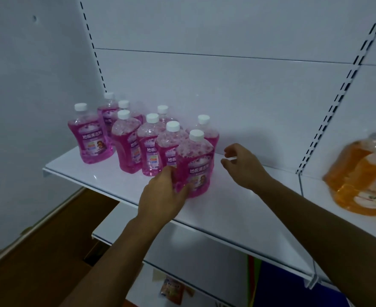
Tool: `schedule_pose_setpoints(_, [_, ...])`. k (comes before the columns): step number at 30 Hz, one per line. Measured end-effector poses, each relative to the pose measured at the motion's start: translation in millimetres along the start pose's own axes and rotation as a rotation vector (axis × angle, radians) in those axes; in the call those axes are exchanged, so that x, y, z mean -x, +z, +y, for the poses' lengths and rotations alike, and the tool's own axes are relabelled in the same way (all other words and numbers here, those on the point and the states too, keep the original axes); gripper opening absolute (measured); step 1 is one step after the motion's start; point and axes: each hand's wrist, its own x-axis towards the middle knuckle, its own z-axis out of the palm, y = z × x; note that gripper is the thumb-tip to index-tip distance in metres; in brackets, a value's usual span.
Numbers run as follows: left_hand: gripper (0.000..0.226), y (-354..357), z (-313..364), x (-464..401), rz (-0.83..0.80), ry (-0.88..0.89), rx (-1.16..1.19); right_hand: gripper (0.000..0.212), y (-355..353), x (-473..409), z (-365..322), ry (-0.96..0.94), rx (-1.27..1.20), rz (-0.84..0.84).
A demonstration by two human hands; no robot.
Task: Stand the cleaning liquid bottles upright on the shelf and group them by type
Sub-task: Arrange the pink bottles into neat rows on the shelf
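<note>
Nine pink bottles (138, 138) stand upright, clustered at the left end of the white shelf (227, 209). Left hand (162, 196) grips the front bottle (194, 167) low on its side, near the shelf's front edge. Right hand (242, 165) hovers just beside it, fingers loosely curled, holding nothing. Bare shelf separates this group from the blurred orange bottles (364, 173) at right. Labels read 地板清洁剂.

Dim, bluish light is falling evenly across the white shelf (238, 218), soft shadows are trailing behind both arms, and the orange bottles (364, 176) at the right edge are smearing with blur.
</note>
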Motion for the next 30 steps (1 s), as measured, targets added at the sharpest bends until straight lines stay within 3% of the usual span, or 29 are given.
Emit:
schedule_pose_setpoints(5, [0.044,-1.0,-8.2,-5.7,0.016,0.042,-0.036,0.05,16.7,-13.8,-2.5,-0.032,-0.033,-0.038])
schedule_pose_setpoints(12, [0.043,0.5,-20.7,-18.8,-0.042,0.109,-0.064,0.039,36.4,-26.0,-11.1,-0.039,-0.114,-0.014])
schedule_pose_setpoints(17, [0.04,9.6,-17.9,-24.2,-0.049,0.228,0.005,0.035,29.5,-24.0,-5.7,-0.071,-0.04,0.057])
schedule_pose_setpoints(23, [0.034,31.4,-0.2,-28.2,-0.161,0.244,0.077,0.035,-1.2,-14.8,23.5,0.081,-0.044,0.101])
schedule_pose_setpoints(30, [0.046,65.8,24.4,-42.2,-0.225,0.253,0.076,0.046,-53.3,-1.1,70.9,0.169,-0.101,0.1])
